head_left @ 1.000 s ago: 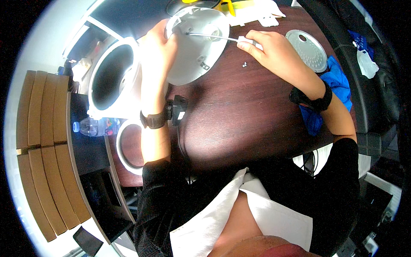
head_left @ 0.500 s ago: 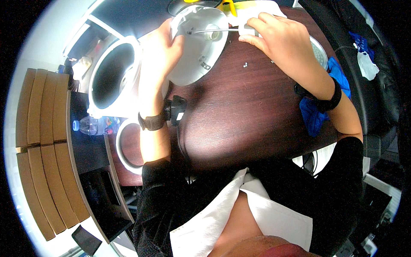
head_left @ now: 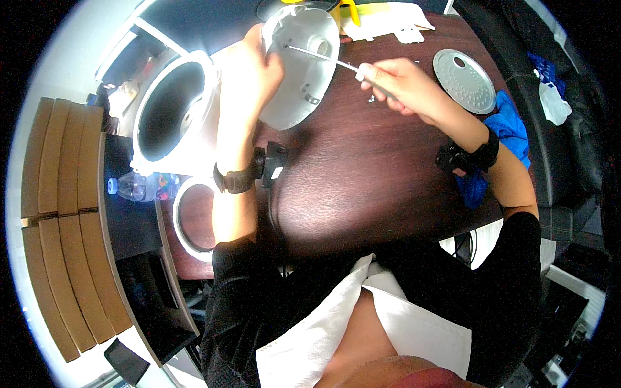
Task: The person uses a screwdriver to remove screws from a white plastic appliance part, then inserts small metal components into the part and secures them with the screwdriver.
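My left hand [head_left: 257, 74] is closed on the rim of a white, shallow, round plastic housing [head_left: 288, 97], which is tilted so its hollow side faces right. A short round collar stands out inside it. My right hand [head_left: 404, 87] grips the handle of a screwdriver [head_left: 323, 57]. The thin shaft points left into the housing, and its tip meets a small dark spot near the left wall. Whether a screw sits there is too small to tell. A few tiny pale pieces [head_left: 371, 99] lie on the table below the screwdriver.
To the left stands a white round appliance body [head_left: 206, 116] with a dark inside, beside a white ring [head_left: 179, 226] and a plastic bottle [head_left: 139, 187]. A perforated grey disc [head_left: 469, 84] and blue cloth [head_left: 508, 129] lie right. White sheets [head_left: 381, 22] and something yellow sit at the back.
My right hand has drawn lower and turned, so the screwdriver now slopes down to the right; its tip stays inside the housing. The grey disc has come into fuller view. The housing has shifted slightly left.
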The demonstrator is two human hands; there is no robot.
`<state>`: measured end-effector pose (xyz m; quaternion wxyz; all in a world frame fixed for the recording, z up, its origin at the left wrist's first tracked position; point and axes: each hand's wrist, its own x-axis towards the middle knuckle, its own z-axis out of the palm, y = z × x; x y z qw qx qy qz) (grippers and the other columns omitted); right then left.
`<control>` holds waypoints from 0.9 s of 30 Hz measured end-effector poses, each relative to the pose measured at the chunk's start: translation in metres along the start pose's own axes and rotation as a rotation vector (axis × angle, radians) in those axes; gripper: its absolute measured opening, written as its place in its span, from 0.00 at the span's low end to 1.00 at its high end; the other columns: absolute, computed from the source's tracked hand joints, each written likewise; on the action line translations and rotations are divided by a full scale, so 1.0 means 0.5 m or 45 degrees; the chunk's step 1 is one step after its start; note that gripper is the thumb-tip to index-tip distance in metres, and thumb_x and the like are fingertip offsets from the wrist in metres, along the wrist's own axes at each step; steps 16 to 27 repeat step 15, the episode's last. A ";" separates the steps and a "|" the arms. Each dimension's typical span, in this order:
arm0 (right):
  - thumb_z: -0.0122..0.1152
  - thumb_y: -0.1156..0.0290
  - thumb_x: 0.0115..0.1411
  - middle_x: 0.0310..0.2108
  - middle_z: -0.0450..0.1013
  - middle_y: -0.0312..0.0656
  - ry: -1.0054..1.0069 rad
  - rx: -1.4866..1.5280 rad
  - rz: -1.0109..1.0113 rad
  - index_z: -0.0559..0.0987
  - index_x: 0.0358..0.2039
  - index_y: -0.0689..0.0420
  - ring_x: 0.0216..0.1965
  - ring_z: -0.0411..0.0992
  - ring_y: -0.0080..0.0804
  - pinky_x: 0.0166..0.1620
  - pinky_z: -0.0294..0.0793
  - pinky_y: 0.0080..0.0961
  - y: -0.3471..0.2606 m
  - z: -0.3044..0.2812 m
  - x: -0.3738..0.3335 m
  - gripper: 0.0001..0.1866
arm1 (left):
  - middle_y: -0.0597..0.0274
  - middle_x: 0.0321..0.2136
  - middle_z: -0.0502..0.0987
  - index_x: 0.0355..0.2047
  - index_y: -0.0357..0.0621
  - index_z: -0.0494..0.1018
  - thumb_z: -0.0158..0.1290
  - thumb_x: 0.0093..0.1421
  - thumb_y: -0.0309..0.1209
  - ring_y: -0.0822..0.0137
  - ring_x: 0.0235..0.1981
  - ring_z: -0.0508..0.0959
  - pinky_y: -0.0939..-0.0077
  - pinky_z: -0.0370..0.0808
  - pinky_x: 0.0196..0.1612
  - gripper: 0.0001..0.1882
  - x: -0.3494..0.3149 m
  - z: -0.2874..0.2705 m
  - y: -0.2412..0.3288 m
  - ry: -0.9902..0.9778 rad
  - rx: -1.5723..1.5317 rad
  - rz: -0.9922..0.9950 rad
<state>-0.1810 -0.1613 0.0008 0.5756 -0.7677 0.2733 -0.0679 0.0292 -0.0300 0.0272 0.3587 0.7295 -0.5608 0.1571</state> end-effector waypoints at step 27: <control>0.58 0.51 0.57 0.25 0.76 0.48 0.707 -1.087 -0.930 0.80 0.34 0.56 0.27 0.75 0.47 0.33 0.74 0.39 0.000 -0.034 -0.003 0.19 | 0.41 0.25 0.76 0.36 0.37 0.74 0.51 0.51 0.26 0.46 0.31 0.79 0.60 0.75 0.36 0.11 0.002 0.001 -0.007 -0.018 -0.013 -0.027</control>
